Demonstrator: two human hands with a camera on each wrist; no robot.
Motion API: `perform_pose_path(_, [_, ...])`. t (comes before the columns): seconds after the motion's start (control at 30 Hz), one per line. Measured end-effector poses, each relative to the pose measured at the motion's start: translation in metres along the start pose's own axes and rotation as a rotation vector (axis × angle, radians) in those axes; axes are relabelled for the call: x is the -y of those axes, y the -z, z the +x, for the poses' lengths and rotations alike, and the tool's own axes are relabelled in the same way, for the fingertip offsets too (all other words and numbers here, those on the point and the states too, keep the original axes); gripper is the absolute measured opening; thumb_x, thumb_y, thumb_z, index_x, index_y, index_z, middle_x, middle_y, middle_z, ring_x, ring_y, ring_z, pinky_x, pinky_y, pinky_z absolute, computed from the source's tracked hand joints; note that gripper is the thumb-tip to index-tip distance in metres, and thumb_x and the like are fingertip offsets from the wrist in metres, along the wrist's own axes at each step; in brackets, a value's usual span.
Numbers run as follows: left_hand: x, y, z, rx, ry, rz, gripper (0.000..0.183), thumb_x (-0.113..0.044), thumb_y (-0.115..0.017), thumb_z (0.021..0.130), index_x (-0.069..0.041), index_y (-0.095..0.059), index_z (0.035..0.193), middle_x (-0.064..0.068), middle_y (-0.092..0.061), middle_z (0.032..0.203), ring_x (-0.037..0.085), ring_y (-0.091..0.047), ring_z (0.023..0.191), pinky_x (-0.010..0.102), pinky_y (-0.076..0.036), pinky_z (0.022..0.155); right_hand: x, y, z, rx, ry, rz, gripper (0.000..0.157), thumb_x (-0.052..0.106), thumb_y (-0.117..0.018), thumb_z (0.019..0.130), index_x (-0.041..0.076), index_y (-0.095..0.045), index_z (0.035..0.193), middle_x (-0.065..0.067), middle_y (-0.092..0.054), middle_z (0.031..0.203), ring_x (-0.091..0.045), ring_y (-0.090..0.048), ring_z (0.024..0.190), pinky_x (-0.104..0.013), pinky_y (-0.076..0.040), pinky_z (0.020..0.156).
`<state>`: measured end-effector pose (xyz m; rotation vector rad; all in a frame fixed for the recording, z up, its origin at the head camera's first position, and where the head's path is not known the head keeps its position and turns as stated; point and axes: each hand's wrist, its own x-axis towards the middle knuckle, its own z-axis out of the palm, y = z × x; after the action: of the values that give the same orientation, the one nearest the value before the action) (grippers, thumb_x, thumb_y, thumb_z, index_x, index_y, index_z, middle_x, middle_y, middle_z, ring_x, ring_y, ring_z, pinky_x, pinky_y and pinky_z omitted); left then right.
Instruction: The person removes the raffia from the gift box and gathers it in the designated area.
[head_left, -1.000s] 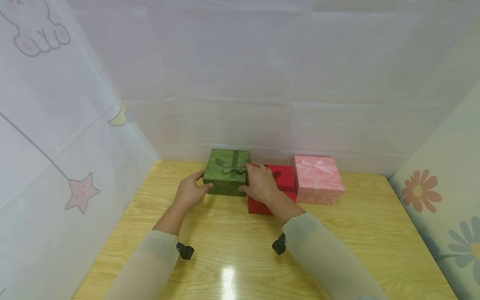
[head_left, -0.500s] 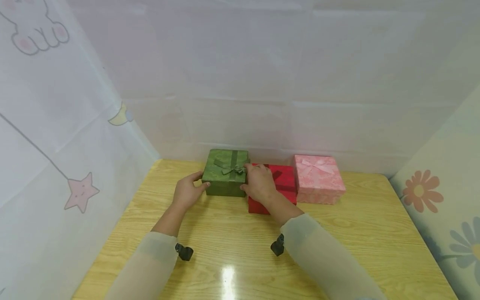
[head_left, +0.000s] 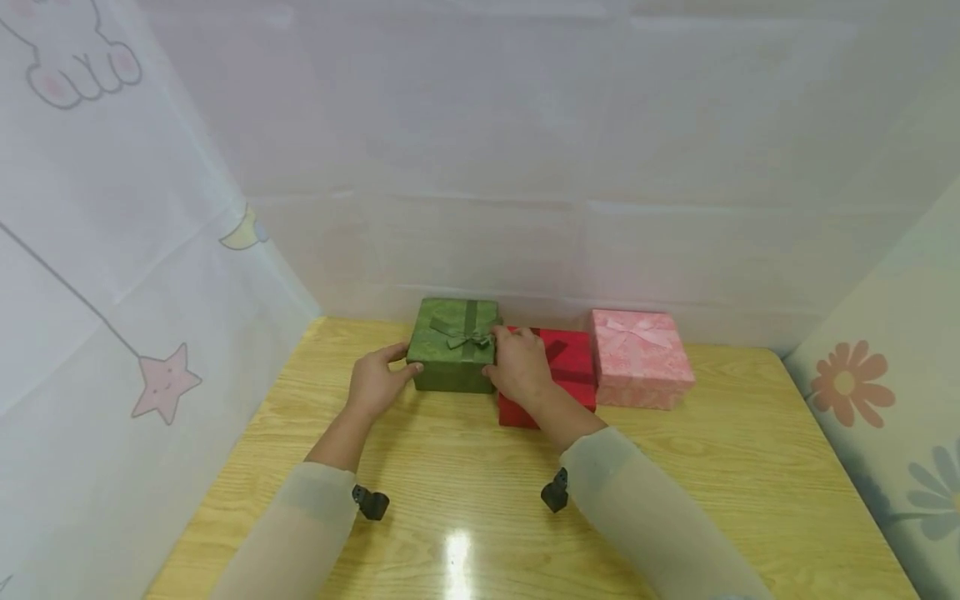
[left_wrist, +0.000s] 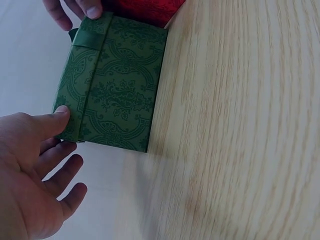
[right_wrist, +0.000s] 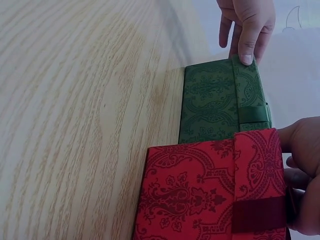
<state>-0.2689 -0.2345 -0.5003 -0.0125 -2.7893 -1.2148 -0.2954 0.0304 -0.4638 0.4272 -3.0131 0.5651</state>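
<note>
A green gift box (head_left: 452, 346) with a ribbon bow stands at the back of the table, its lid on. My left hand (head_left: 374, 385) holds its left end, thumb on the front of the lid rim (left_wrist: 68, 102) and index finger at the corner. At the other end, my right hand (head_left: 521, 364) grips the lid's right corner, its thumb on the front too, as the left wrist view shows. That hand reaches across a red gift box (head_left: 573, 367) with a dark red ribbon, which it partly hides in the head view.
A pink gift box (head_left: 641, 358) with a bow stands right of the red one. The wooden table (head_left: 465, 492) extends toward me in front of the boxes. Behind them hangs a pale cloth (head_left: 480, 167), and printed cloth (head_left: 165, 292) closes off the left side.
</note>
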Motion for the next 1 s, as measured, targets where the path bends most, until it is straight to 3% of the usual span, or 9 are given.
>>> perform_pose_path(0.33, [-0.001, 0.0, 0.001, -0.013, 0.012, -0.022, 0.058, -0.038, -0.075, 0.098, -0.013, -0.06, 0.147, 0.009, -0.068, 0.136, 0.039, -0.053, 0.136, 0.058, -0.046, 0.109, -0.002, 0.002, -0.002, -0.052, 0.004, 0.16, 0.068, 0.025, -0.088, 0.085, 0.009, -0.059, 0.144, -0.005, -0.073, 0.11, -0.031, -0.052, 0.131, -0.05, -0.039, 0.111])
perform_pose_path(0.6, [-0.001, 0.0, -0.001, -0.013, 0.044, -0.068, 0.058, -0.039, -0.075, 0.097, -0.017, -0.059, 0.149, 0.007, -0.068, 0.137, 0.039, -0.054, 0.136, 0.056, -0.049, 0.106, -0.001, 0.006, -0.005, -0.059, -0.009, 0.251, 0.064, 0.022, -0.087, 0.086, 0.009, -0.061, 0.143, -0.008, -0.071, 0.12, -0.03, -0.051, 0.132, -0.048, -0.038, 0.115])
perform_pose_path(0.77, [-0.003, 0.002, -0.002, -0.018, 0.043, -0.082, 0.058, -0.039, -0.074, 0.098, -0.017, -0.059, 0.149, 0.007, -0.067, 0.138, 0.039, -0.052, 0.138, 0.056, -0.049, 0.107, -0.002, 0.007, -0.006, -0.058, -0.022, 0.304, 0.061, 0.021, -0.085, 0.088, 0.01, -0.061, 0.143, -0.008, -0.07, 0.123, -0.029, -0.049, 0.133, -0.045, -0.045, 0.11])
perform_pose_path(1.0, [-0.007, 0.004, -0.003, -0.036, 0.036, -0.092, 0.058, -0.043, -0.074, 0.097, -0.02, -0.06, 0.148, 0.004, -0.067, 0.138, 0.035, -0.05, 0.141, 0.045, -0.052, 0.09, -0.003, 0.012, -0.008, -0.101, 0.001, 0.336, 0.059, 0.018, -0.085, 0.087, 0.008, -0.062, 0.141, -0.011, -0.071, 0.123, -0.03, -0.051, 0.133, -0.044, -0.047, 0.108])
